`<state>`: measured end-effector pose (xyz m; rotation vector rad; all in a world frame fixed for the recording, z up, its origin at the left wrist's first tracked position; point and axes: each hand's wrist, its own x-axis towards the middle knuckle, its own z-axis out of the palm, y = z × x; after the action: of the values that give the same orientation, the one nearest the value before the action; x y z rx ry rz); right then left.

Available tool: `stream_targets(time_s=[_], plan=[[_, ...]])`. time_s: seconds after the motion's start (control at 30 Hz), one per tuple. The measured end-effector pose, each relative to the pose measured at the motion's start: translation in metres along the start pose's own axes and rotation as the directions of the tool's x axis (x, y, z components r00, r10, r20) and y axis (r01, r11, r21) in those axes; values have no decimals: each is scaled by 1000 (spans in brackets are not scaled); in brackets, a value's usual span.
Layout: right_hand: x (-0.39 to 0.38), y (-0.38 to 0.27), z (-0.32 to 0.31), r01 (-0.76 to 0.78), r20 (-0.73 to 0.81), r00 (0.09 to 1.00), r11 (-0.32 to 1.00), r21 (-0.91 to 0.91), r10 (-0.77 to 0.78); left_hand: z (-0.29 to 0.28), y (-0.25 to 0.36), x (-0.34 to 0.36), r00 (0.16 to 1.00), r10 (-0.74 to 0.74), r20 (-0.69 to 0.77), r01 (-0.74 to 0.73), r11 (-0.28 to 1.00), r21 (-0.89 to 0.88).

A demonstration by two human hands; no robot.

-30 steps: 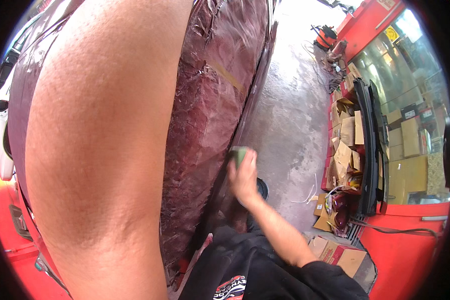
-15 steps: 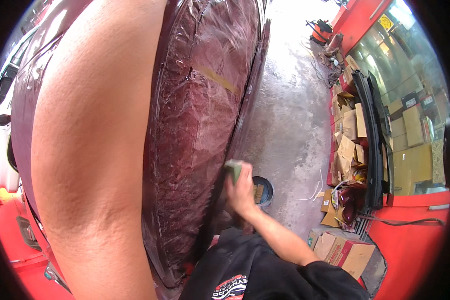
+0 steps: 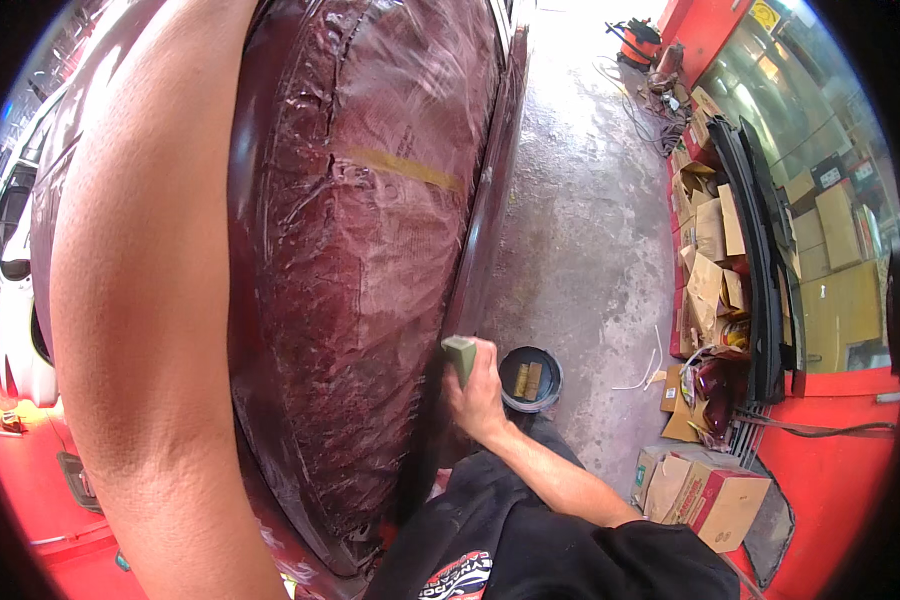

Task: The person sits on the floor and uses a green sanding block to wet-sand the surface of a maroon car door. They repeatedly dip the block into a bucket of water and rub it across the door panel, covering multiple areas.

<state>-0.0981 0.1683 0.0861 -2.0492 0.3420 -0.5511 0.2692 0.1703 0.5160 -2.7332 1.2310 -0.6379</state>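
Note:
My right hand (image 3: 476, 396) grips a green sanding block (image 3: 459, 356), fingers wrapped round it, beside the lower edge of a dark red car. Plastic sheeting (image 3: 370, 280), wrinkled and dusted, covers the car's window opening. A dark sill (image 3: 478, 235) runs along its right side. Whether the block touches the car is hard to tell. My left forearm (image 3: 145, 260) fills the left of the view, reaching up across the bodywork; its hand lies outside the picture. Just right of my right hand stands a round bucket (image 3: 558, 385) with yellowish-brown blocks inside.
Along the right wall lie torn cardboard boxes (image 3: 707, 285) and long black trim pieces (image 3: 757, 270). A closed carton (image 3: 710, 500) sits nearer me. An orange-and-black vacuum (image 3: 638, 42) and cables are at the far end of the concrete floor (image 3: 590, 210). A white car (image 3: 30, 340) shows far left.
The car and my left arm now appear further left in the view. My right hand with the sanding block sits slightly lower, and more of the bucket shows.

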Motion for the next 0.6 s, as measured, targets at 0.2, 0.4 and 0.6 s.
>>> stream_targets(time_s=[0.2, 0.4, 0.6], plan=[[257, 91, -27, -176, -272, 958, 930, -321, 87, 4, 10, 14, 1000, -3, -3, 3, 1000, -2], [197, 86, -4, 31, -332, 935, 964, -264, -121, -1, 19, 8, 993, -115, 22, 115, 993, 26], [116, 46, -13, 22, -126, 992, 998, -57, -29, 37, -40, 17, 988, 43, -151, -34, 998, 56]])
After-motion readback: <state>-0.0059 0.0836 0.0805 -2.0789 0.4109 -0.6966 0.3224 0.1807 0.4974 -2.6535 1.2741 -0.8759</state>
